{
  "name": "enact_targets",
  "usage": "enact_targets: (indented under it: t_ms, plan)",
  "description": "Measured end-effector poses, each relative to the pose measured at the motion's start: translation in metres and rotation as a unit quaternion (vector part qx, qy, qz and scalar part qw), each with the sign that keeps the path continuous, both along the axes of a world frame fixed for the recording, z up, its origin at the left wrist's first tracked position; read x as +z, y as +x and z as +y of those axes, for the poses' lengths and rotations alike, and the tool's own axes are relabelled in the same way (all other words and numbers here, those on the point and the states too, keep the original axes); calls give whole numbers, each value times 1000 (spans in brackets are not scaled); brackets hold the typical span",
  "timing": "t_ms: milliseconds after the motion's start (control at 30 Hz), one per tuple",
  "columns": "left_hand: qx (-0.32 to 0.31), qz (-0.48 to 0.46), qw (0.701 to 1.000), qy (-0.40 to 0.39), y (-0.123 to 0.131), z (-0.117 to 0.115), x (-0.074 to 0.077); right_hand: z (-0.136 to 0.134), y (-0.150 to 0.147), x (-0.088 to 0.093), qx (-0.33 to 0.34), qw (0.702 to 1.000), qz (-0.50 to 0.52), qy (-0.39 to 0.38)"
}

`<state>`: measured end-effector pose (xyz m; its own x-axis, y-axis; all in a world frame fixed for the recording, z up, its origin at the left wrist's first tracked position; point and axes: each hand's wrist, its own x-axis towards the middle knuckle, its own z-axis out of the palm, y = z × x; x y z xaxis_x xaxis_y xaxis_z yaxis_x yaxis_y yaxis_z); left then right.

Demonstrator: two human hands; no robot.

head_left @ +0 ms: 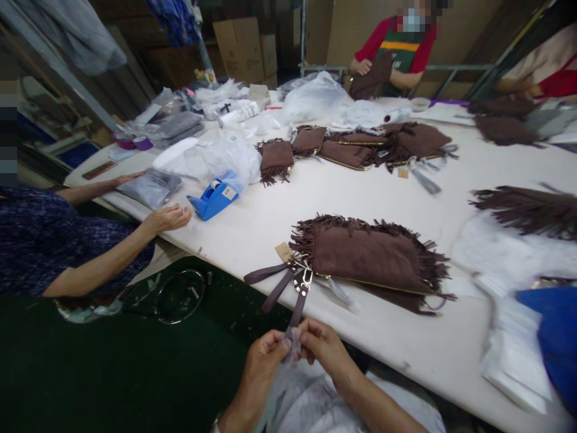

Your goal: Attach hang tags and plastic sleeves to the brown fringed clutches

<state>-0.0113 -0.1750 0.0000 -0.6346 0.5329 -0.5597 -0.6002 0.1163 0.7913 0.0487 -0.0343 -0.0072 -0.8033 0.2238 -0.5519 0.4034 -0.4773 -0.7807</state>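
Note:
A brown fringed bag (367, 252) with a gold zipper lies at the table's near edge, on top of another like it. From its metal clasp a brown wrist strap (299, 304) hangs over the edge toward me. My left hand (265, 358) pinches the strap's lower end together with a bit of clear plastic film (295, 343). My right hand (322, 346) is closed on the same film, close beside the left fingertips. Two more strap loops (268, 273) and a tan tag (283, 251) lie left of the clasp.
Several brown bags (356, 150) lie across the table's middle. A blue tape dispenser (215, 198) stands left, near a co-worker's hand (169, 218). Plastic wrapping (216, 159) is heaped behind it. White sheets (514, 343) lie at right. Another person (392, 54) holds a bag at the far side.

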Motion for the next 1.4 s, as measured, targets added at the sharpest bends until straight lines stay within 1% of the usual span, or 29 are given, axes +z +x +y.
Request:
enact_targets:
  t_ms: [67, 167, 233, 300, 400, 500, 600, 667, 733, 833, 867, 967, 1033, 1167, 1400]
  plan:
    - [-37, -3, 999, -18, -6, -11, 7, 7, -1, 5, -19, 1000, -3, 3]
    - [-73, -10, 996, -54, -11, -25, 11, 20, -12, 4, -115, 993, -25, -7]
    - [-80, -13, 994, -70, -10, -29, 10, 26, -22, -1, -171, 984, -41, -28]
    - [-82, -5, 994, -76, -7, -26, 5, 30, -31, -7, -201, 977, -49, -48]
    - [-66, 7, 995, -80, -3, -13, -4, 32, -36, -11, -196, 977, -49, -61]
    - [-25, 3, 996, -81, -5, 9, -9, 33, -33, -12, -174, 982, -53, -44]
    - [1, 5, 998, -64, -13, 36, -10, 33, -26, -14, -155, 986, -62, -19]
    - [4, 5, 999, -41, -17, 51, -9, 33, -21, -16, -146, 987, -60, -12]
    - [-3, 3, 1000, -19, -19, 61, -8, 34, -18, -18, -137, 989, -55, -10]
    - [-21, 9, 1000, -12, -19, 63, -7, 36, -17, -17, -134, 989, -56, -13]
    - [-27, 16, 999, -22, -19, 62, -7, 36, -18, -16, -146, 988, -53, -12]
    - [-43, 44, 996, -67, -22, 56, -6, 36, -23, -12, -212, 977, -32, -12]
    - [-47, 56, 993, -89, -24, 54, -5, 35, -27, -10, -234, 972, -23, -29]
    - [-25, 62, 994, -89, -28, 59, -4, 37, -29, -9, -228, 972, -27, -57]
    - [-3, 61, 997, -48, -33, 83, -2, 36, -24, -15, -228, 973, -41, -21]
